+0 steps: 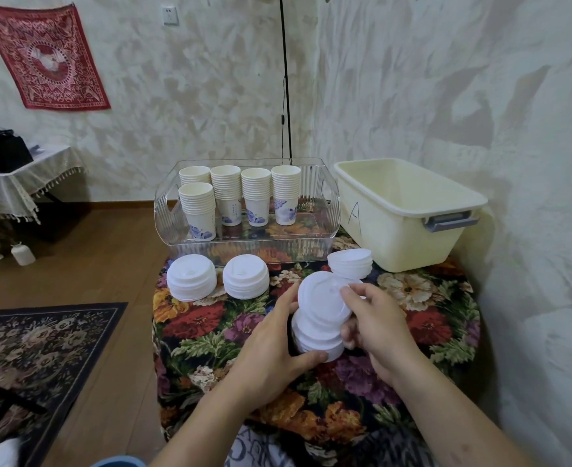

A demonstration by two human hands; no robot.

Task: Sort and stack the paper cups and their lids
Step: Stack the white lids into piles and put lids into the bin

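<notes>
Lids (321,318) are held tilted between both hands, left hand (271,348) cradling, right hand (375,328) pinching; rims should be squared before setting beside the clear bin (247,246).

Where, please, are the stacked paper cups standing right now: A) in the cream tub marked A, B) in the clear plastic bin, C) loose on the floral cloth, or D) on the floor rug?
B: the five stacks of paper cups stand inside the clear plastic bin, while the cream tub beside it shows no cups.
</notes>
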